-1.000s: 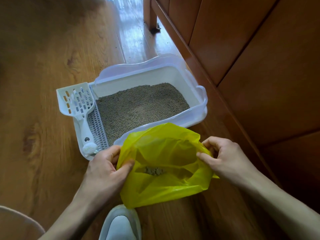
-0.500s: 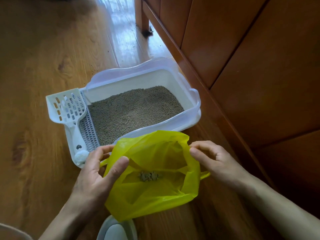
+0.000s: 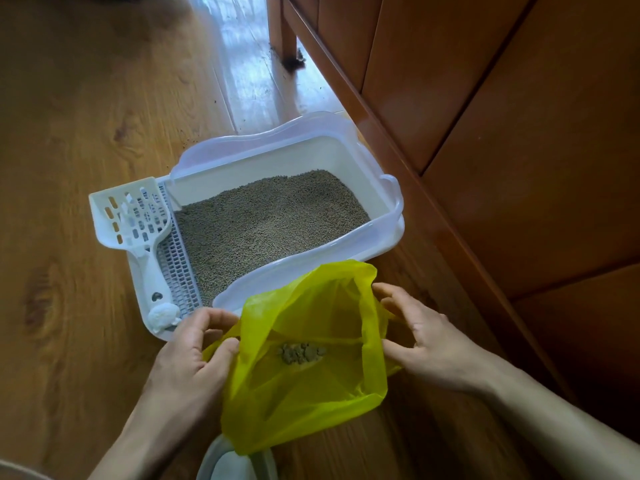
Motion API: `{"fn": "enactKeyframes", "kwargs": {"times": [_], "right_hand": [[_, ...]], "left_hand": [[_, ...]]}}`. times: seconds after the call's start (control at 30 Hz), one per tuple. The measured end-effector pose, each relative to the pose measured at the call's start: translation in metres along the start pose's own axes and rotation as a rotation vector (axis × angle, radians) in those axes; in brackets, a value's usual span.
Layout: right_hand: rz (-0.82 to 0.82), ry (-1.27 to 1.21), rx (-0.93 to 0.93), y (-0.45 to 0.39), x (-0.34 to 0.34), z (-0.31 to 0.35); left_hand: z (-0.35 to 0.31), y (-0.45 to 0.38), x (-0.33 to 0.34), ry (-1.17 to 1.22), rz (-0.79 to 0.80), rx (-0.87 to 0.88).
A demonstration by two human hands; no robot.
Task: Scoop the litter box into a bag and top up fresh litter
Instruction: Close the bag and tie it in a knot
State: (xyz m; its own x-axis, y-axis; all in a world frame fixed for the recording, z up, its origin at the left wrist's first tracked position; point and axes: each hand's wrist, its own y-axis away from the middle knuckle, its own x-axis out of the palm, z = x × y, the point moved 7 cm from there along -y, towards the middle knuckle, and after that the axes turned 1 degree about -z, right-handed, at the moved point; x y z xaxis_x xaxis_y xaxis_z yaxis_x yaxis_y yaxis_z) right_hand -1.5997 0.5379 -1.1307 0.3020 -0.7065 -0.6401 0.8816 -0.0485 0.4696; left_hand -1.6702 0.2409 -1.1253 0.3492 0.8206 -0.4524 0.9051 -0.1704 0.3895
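The yellow bag was gripped by both hands a second ago; now the left hand still pinches its rim while the right hand is spread loose beside it, so scooping seems finished.

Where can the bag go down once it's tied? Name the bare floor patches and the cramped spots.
Bare floor lies wide left of the scoop and litter box, and beyond the box's far rim. Crowded: the strip between the box and the wooden cabinet, and the near side, where the yellow bag, both hands and a shoe sit.
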Motion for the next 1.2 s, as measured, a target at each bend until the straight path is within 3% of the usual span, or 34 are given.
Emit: {"fn": "enactKeyframes", "kwargs": {"times": [0.2,0.4,0.6,0.93,1.2], "right_hand": [[-0.078,-0.063,0.075,-0.004,-0.005,-0.006],[-0.175,-0.125,0.115,-0.006,-0.013,-0.007],[-0.223,-0.207,0.117,-0.009,-0.02,0.0],[-0.354,-0.575,0.033,0.004,-0.051,0.022],[-0.352,-0.643,-0.194,0.023,-0.062,0.061]], "left_hand": [[0.007,-0.002,0.004,-0.214,0.005,0.049],[0.024,-0.006,0.01,-0.178,0.101,-0.055],[0.018,-0.001,0.004,-0.149,0.132,-0.031],[-0.041,0.017,-0.036,0.104,-0.047,0.14],[-0.093,0.038,-0.023,0.405,0.011,0.258]]}}
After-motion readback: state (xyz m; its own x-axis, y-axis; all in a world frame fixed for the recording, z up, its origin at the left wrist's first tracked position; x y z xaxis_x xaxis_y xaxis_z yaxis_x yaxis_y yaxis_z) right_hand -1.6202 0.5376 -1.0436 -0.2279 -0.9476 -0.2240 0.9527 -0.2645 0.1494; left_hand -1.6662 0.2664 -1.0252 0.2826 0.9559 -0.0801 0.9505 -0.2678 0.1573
